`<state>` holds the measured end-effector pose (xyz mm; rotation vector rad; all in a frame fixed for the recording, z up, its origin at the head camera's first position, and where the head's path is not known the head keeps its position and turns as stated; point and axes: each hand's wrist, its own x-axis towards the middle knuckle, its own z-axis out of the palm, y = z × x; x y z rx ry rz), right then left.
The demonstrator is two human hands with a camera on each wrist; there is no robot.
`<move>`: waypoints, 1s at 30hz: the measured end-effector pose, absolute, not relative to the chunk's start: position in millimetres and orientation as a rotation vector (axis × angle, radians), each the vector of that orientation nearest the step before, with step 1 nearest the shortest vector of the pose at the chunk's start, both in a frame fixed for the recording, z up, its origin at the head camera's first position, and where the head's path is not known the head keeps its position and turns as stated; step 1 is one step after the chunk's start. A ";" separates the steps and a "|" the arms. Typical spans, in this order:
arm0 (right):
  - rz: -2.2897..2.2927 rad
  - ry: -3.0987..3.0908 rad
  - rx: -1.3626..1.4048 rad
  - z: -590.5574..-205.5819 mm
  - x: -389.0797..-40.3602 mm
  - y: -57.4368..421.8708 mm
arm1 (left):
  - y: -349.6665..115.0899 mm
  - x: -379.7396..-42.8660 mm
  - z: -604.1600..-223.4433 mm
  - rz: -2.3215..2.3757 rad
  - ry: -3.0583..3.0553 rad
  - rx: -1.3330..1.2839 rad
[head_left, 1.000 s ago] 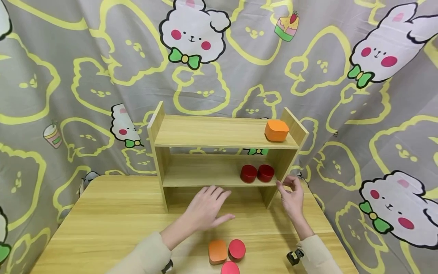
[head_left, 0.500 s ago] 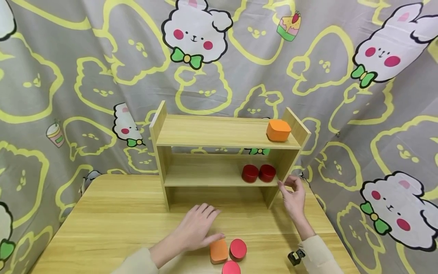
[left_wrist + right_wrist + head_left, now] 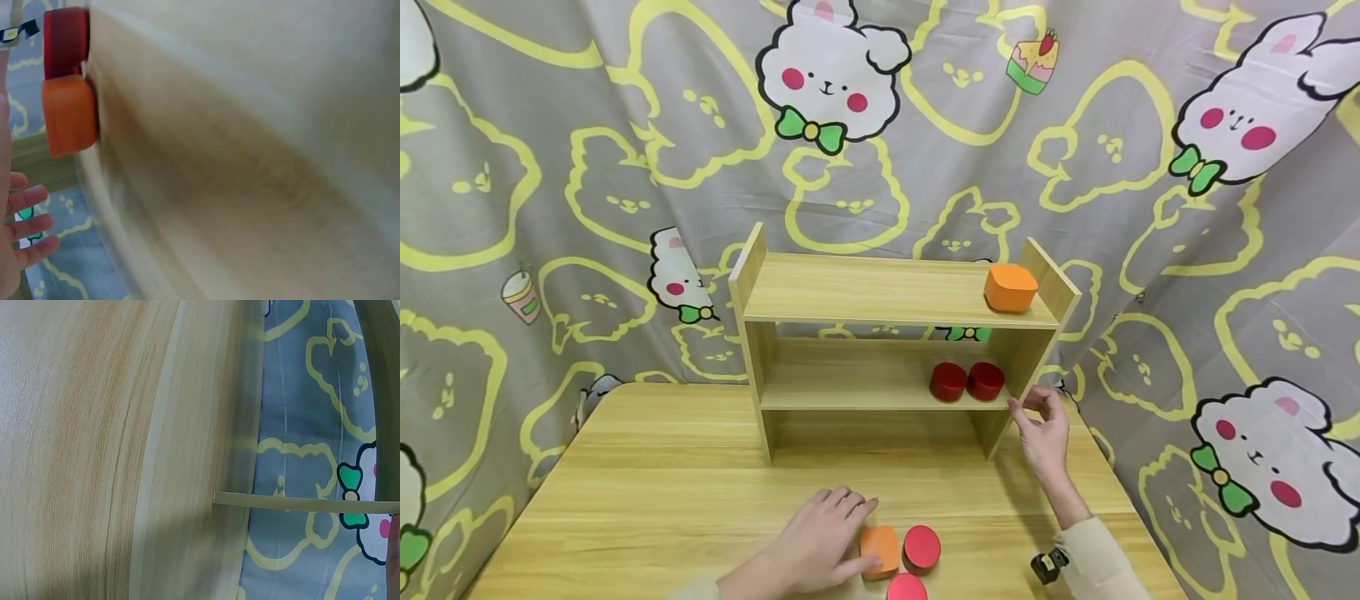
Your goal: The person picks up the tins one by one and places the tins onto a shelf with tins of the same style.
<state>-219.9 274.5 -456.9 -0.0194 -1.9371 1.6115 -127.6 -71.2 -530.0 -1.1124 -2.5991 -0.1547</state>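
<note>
My left hand (image 3: 823, 537) hovers at the near part of the table, fingers relaxed, its thumb overlapping an orange rounded-square block (image 3: 883, 543). Whether the thumb touches the block I cannot tell. In the left wrist view the spread fingers (image 3: 39, 222) appear apart from the orange block (image 3: 70, 115). Two red round blocks (image 3: 921, 547) lie close to the orange one. At the right, my right hand (image 3: 1043, 433) grips the side panel of a wooden shelf (image 3: 880, 287), thumb at its front edge. In the right wrist view that hand is almost wholly hidden.
Another orange block (image 3: 1010, 288) stands on the top board, near its right end. Two dark red round blocks (image 3: 948, 382) sit side by side on the middle board. A patterned curtain (image 3: 625, 167) hangs behind and beside the wooden table (image 3: 647, 483).
My left hand has come down and back from in front of the shelf to the orange block on the table. My right hand has stayed at the shelf's side panel.
</note>
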 end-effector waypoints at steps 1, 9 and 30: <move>1.614 -1.934 -0.021 -456.9 -219.9 274.6 | -71.4 -126.2 -531.8 -0.158 -2.605 -1.112; 1.632 -1.932 -0.036 -459.2 -221.9 276.2 | -70.7 -119.8 -547.9 -0.140 -2.527 -1.138; 1.618 -1.936 -0.027 -461.8 -223.1 277.1 | -62.4 -115.3 -560.2 -0.090 -2.571 -1.052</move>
